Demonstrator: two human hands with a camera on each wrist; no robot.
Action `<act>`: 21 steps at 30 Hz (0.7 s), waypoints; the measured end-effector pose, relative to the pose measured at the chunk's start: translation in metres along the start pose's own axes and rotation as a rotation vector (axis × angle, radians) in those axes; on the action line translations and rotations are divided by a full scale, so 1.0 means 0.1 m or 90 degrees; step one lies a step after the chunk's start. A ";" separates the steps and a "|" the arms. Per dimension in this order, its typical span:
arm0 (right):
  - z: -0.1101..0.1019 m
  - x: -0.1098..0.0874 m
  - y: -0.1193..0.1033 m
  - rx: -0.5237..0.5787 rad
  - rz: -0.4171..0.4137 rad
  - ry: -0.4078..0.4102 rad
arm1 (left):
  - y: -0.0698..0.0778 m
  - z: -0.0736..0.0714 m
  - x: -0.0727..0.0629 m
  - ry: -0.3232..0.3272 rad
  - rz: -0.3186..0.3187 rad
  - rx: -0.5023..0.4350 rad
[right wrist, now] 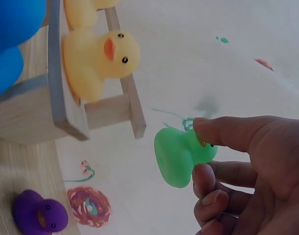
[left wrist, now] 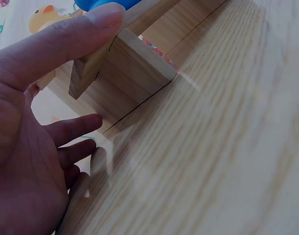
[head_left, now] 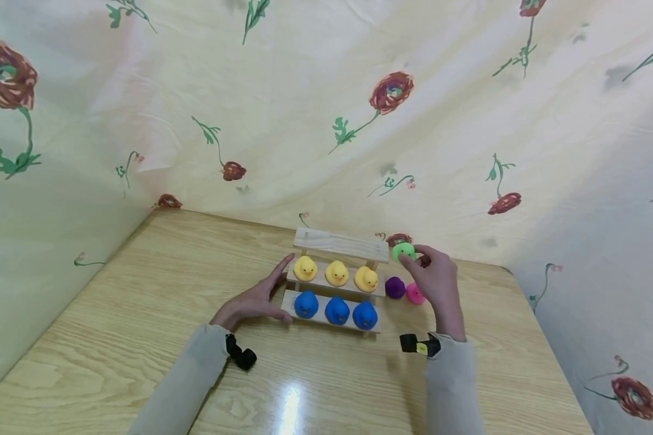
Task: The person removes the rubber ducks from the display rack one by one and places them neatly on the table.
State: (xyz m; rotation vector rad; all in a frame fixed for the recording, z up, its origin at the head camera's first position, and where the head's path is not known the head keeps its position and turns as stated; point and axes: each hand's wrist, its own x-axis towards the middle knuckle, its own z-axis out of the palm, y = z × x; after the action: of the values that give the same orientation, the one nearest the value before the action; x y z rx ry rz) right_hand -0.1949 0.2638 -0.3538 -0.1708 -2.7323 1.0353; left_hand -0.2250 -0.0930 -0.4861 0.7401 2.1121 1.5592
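A three-tier wooden rack [head_left: 340, 244] stands on the table. Three yellow ducks [head_left: 337, 273] sit along its middle shelf and three blue ducks [head_left: 337, 310] along the lowest. My left hand [head_left: 256, 299] is at the rack's left end, thumb and index finger spread wide; the thumb [left wrist: 66, 46] lies along the lower shelf's end, the other fingers loose beside the rack. My right hand [head_left: 434, 275] pinches a green rubber duck [right wrist: 181, 154] by its head between thumb and fingertips, in the air beside the top shelf's right end.
A purple duck [head_left: 395, 287] and a pink duck [head_left: 415, 293] are on the table right of the rack, below my right hand. Floral cloth [head_left: 283, 109] hangs behind the wood-grain table [head_left: 326, 386] and along its sides.
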 end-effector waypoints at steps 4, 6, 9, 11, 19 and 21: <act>-0.03 0.00 0.10 -0.016 0.004 0.005 | 0.00 0.00 0.00 0.002 -0.015 -0.004; -0.04 -0.01 0.14 -0.026 0.004 0.004 | -0.01 0.00 -0.01 0.003 -0.025 -0.006; -0.07 -0.01 0.21 -0.037 0.002 0.001 | -0.01 0.00 -0.01 0.005 -0.032 -0.008; -0.08 -0.02 0.25 -0.037 0.002 -0.001 | -0.01 0.00 -0.01 0.005 -0.027 -0.005; -0.14 -0.06 0.45 -0.051 0.022 -0.001 | 0.01 0.00 -0.01 0.005 -0.029 0.001; -0.15 -0.06 0.50 -0.055 0.033 0.000 | 0.01 0.00 -0.01 0.005 -0.032 0.000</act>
State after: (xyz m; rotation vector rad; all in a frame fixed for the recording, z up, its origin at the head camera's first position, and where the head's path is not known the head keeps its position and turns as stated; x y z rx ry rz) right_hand -0.1838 0.3097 -0.3774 -0.2557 -2.7886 0.9307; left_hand -0.2235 -0.0933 -0.4850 0.6770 2.1205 1.5382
